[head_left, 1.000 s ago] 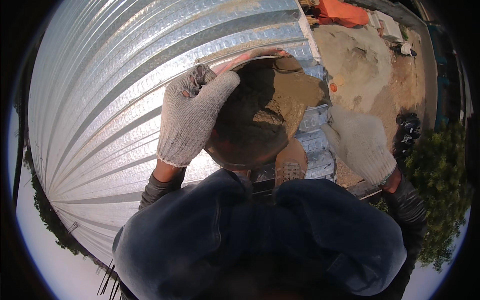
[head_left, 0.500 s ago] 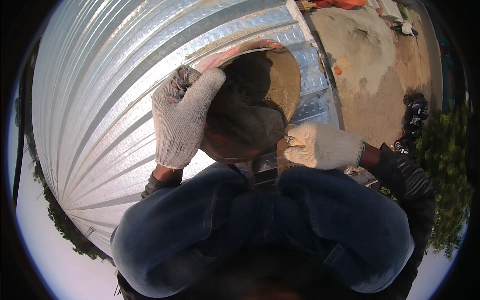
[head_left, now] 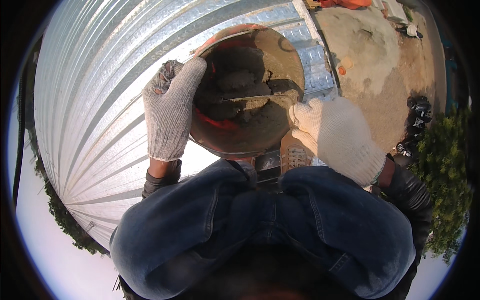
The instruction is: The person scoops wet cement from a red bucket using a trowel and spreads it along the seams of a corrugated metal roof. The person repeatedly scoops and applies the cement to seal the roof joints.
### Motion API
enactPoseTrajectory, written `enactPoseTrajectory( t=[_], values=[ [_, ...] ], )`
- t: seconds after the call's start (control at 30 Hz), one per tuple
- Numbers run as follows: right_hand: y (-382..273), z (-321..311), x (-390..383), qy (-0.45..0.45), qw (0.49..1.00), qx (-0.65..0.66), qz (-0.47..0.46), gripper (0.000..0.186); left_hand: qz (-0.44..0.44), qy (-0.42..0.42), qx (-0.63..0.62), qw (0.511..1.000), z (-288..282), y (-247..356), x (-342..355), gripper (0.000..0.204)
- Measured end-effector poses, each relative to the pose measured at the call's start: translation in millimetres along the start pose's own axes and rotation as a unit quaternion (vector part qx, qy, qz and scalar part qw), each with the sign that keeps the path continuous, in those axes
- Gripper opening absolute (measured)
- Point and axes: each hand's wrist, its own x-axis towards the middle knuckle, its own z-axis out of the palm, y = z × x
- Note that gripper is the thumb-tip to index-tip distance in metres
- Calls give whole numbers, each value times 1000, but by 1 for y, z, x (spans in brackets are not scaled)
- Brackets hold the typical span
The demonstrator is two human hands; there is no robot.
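A round bucket (head_left: 227, 142) with a reddish, mortar-smeared wall stands before my knees, its mouth facing me. Wet grey mortar (head_left: 240, 80) lies inside, partly in shadow. My left hand (head_left: 172, 100), in a worn knitted glove with a torn fingertip area, grips the bucket's left rim, thumb over the edge. On the right side, my right hand (head_left: 332, 132), in a cream knitted glove, is closed at the rim around a trowel's handle, which the glove hides. The trowel's blade (head_left: 260, 98) reaches into the mortar, seen nearly edge-on and coated grey.
Shiny ribbed metal sheeting (head_left: 95, 115) spreads to the left and beyond the bucket. Its edge (head_left: 320, 40) drops to sandy ground (head_left: 370, 75) far below on the right. My tan laced shoe (head_left: 296, 157) is beside the bucket. Green foliage (head_left: 445, 175) shows at far right.
The trowel blade has turned from flat to nearly edge-on in the mortar. My right hand has rotated and risen along the rim. The bucket's mouth has shifted slightly farther away, and my left hand leftward.
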Motion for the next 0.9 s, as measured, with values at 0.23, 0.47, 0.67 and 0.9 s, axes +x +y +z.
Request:
enactPoseTrajectory(
  t=[0.23,0.47,0.67,0.9],
  values=[
    [16,12,-9,54,982,153,-92,29,4,-25,1,1000,8,3,-5,19],
    [17,-30,-16,15,995,82,51,28,12,-15,17,1000,6,17,-16,24],
    [17,-34,-21,-78,989,53,116,27,-7,-43,0,999,11,18,-12,24],
    [4,-5,-14,-133,982,98,97,33,13,-17,47,999,14,7,-5,19]
  ],
)
